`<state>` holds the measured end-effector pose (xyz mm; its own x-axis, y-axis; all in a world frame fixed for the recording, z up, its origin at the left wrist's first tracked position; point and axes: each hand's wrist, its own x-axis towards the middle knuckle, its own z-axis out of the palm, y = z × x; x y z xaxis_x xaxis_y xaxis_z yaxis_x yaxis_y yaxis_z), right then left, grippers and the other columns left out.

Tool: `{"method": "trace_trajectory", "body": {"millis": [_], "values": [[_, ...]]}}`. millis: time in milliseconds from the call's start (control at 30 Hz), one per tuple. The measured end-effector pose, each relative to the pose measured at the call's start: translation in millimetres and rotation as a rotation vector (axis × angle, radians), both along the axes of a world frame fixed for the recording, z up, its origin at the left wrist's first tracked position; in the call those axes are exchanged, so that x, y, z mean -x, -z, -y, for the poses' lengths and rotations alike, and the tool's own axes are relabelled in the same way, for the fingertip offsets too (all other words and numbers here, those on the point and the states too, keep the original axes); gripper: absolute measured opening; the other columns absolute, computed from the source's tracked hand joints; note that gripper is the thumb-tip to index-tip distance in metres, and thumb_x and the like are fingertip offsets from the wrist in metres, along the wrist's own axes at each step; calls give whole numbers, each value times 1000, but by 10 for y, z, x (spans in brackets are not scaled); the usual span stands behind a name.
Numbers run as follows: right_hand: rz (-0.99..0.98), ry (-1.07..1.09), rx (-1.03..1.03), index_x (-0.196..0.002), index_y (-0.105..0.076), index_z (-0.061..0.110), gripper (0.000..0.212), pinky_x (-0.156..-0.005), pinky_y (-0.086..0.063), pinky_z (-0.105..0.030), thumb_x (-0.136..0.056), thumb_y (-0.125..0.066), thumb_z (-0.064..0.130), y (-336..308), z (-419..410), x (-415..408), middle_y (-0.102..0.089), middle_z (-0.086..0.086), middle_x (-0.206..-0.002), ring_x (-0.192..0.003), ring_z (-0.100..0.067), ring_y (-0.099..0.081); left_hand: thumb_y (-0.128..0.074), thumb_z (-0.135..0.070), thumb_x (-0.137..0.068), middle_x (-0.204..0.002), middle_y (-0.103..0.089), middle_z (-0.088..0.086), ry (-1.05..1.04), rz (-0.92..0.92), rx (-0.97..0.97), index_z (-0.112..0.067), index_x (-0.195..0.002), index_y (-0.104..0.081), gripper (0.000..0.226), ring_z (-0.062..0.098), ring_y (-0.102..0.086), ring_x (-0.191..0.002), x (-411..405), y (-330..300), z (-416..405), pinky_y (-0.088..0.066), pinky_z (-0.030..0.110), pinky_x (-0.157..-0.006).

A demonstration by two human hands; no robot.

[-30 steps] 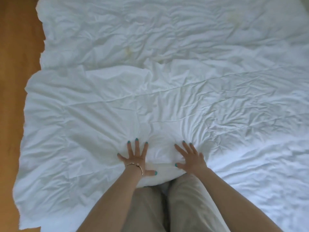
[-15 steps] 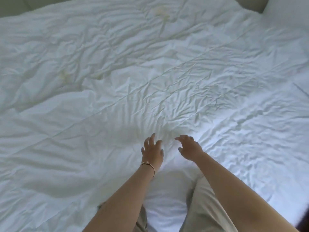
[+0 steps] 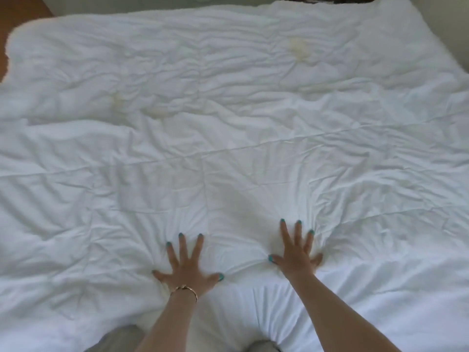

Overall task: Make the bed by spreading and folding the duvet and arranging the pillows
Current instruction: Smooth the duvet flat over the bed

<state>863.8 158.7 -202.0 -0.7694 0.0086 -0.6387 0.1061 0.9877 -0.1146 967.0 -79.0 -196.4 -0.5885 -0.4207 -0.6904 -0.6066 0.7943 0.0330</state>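
Duvet [image 3: 253, 138] wrinkled, hands pressing flat, wooden floor [image 3: 22, 11] far-left, bracelet [image 3: 184, 290]

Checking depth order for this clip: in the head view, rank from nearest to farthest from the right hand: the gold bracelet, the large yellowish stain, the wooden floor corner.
From the right hand:
1. Thin gold bracelet, on the left wrist, just leftward.
2. Large yellowish stain on the white duvet, far ahead.
3. Brown wooden floor corner, far upper left.
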Motion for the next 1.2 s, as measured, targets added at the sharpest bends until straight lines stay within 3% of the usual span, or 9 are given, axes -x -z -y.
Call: {"method": "trace_trajectory", "body": {"millis": [233,400,633,767,900,1000,1200], "values": [[225,-108,46,-138,31,53,126,-110,-11,-69,-65,-70,73,-92,-130,332,38,7,-152,-142,-37,28,-62,-84,-52,-140,52,-10,18,102,-67,-58,-124,42,130,30,36,-138,243,-117,92,-16,78,-99],[200,-65,-36,-134,36,54,130,-106,-12,-72,-66,-74,67,-35,36,318,43,9,-149,-142,-36,30,-66,-81,-53,-141,51,-10,69,122,-132,-57,-127,40,132,29,36,-139,209,-97,163,-13,79,-98],[53,-9,-99,-144,21,51,114,-108,-18,-70,-76,-70,59,-180,225,64,27,5,-158,-146,-34,18,-51,-80,-71,-147,44,-8,160,-30,-140,-51,-139,29,109,23,35,-140,-131,-38,233,-2,76,-103],[79,96,48,-149,6,49,97,-110,-21,-66,-80,-58,68,-130,740,-520,20,0,-160,-146,-35,13,-30,-79,-82,-151,40,-4,255,-143,-73,-50,-141,26,86,23,35,-139,-429,-50,341,8,73,-103],[90,114,15,-149,15,43,109,-111,-21,-62,-78,-64,65,-3,1169,-809,21,-12,-158,-143,-41,20,-34,-89,-67,-146,46,7,119,-109,-27,-47,-138,34,107,26,41,-135,-571,-23,584,19,69,-102],[142,92,-7,-147,22,42,116,-113,-12,-62,-76,-68,62,90,1152,-665,22,-19,-157,-141,-46,22,-39,-93,-54,-143,50,6,117,-88,-52,-45,-135,38,122,23,43,-134,-526,84,770,20,67,-104],[249,49,70,-145,23,45,124,-115,-4,-56,-71,-75,59,179,1003,-490,23,-17,-157,-141,-44,26,-42,-93,-55,-143,50,5,109,-149,-101,-44,-132,41,123,24,39,-137,-475,293,760,24,64,-101]]}}
